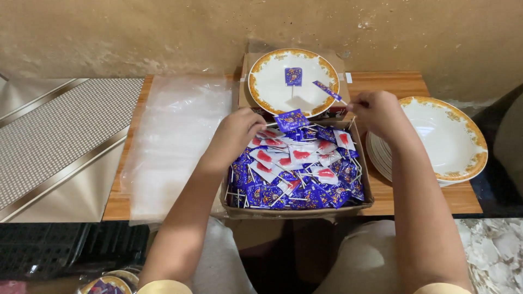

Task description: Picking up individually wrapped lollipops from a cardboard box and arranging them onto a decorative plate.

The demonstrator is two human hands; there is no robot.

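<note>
Presently your left hand (235,132) pinched a blue lollipop (291,119) over the box (297,211), grip closed on it. Your right hand (376,111) held a second one (327,90) by its stick above the plate (272,81). Judgement: lay each flat mid-plate, beside the one already there (293,77).

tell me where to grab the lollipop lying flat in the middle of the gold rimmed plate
Take the lollipop by its thin white stick, coming from the near side of the plate. The stick points toward the person, clear of the wrapped head, and nothing lies over it. The right hand already holds another by its stick.
</note>
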